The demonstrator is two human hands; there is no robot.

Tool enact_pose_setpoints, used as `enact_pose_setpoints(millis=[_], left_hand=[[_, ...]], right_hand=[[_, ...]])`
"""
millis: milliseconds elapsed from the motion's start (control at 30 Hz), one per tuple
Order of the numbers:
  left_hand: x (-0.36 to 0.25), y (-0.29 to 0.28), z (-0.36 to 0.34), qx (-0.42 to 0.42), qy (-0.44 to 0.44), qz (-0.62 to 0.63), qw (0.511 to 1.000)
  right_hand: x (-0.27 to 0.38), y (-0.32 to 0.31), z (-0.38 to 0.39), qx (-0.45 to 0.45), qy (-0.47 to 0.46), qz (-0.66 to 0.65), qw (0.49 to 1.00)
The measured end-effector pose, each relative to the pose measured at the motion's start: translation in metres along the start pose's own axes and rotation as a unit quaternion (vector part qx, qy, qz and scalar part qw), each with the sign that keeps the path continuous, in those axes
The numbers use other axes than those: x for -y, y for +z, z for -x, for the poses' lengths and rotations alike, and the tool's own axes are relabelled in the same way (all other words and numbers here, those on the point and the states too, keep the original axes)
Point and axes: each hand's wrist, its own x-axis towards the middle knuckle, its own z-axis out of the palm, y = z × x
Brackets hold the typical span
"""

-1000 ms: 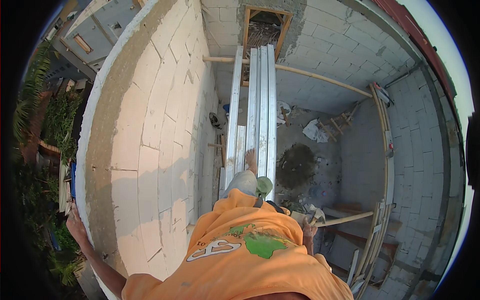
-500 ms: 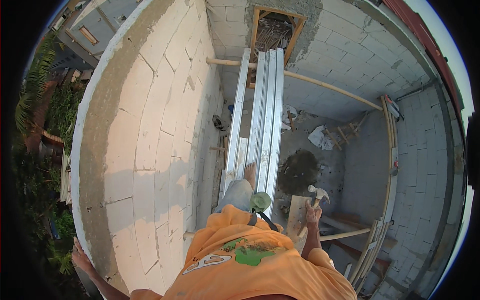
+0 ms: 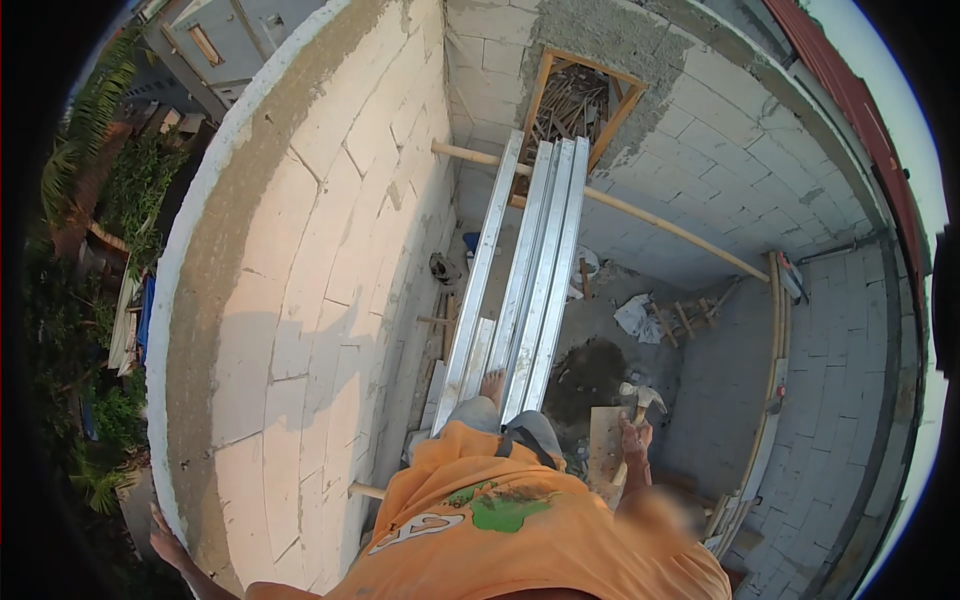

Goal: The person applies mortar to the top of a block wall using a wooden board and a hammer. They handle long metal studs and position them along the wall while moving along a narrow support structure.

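Note:
My right hand (image 3: 635,436) is closed round the handle of a claw hammer (image 3: 643,396), whose metal head points up beyond my fingers. Behind that hand lies a flat wooden board (image 3: 604,440). On the far left, my left hand (image 3: 168,540) rests at the outer edge of a tall block wall (image 3: 185,420), its fingers stretched out along it. Below me, several long silvery metal channels (image 3: 540,265) lie side by side, with one set slightly apart. My bare foot (image 3: 493,385) stands on them.
Bamboo poles (image 3: 680,222) cross the room, one under the channels' far ends. Far below, the floor holds a dark sand heap (image 3: 590,375), a white sack (image 3: 637,318) and a wooden ladder-like frame (image 3: 683,320). A wood-framed opening (image 3: 590,95) is in the far wall. Plants (image 3: 130,200) grow outside the left wall.
The view has tilted, so the channels and far wall sit lower in it. Both hands keep nearly the same places, the hammer still in the right. A green thing at my waist is now mostly hidden.

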Motion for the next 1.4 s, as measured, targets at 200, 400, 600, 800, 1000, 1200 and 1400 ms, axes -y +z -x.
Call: enact_pose_setpoints(millis=[200,400,600,800,1000,1200,1400], left_hand=[[-0.028,-0.043,-0.01,0.007,-0.12,0.169,0.978],[-0.052,-0.11,-0.032,0.086,-0.284,0.285,0.911],[-0.062,-0.148,-0.048,0.093,-0.346,0.187,0.915],[-0.149,-0.242,-0.206,-0.127,-0.331,0.281,0.892],[-0.308,-0.352,-0.403,-0.22,-0.24,0.463,0.824],[-0.354,-0.394,-0.487,-0.119,-0.239,0.414,0.87],[-0.348,-0.369,-0.479,-0.129,-0.278,0.35,0.885]], right_hand=[[0.008,-0.009,-0.011,-0.055,0.042,0.057,0.996],[0.009,-0.009,-0.042,-0.067,0.047,0.097,0.992],[0.016,0.003,-0.094,-0.016,0.058,0.108,0.992],[0.063,0.015,-0.16,-0.007,0.067,0.162,0.984],[0.152,0.026,-0.254,0.012,0.017,0.154,0.988],[0.215,0.04,-0.345,0.02,-0.033,0.113,0.993],[0.217,0.076,-0.427,0.036,-0.064,0.11,0.991]])
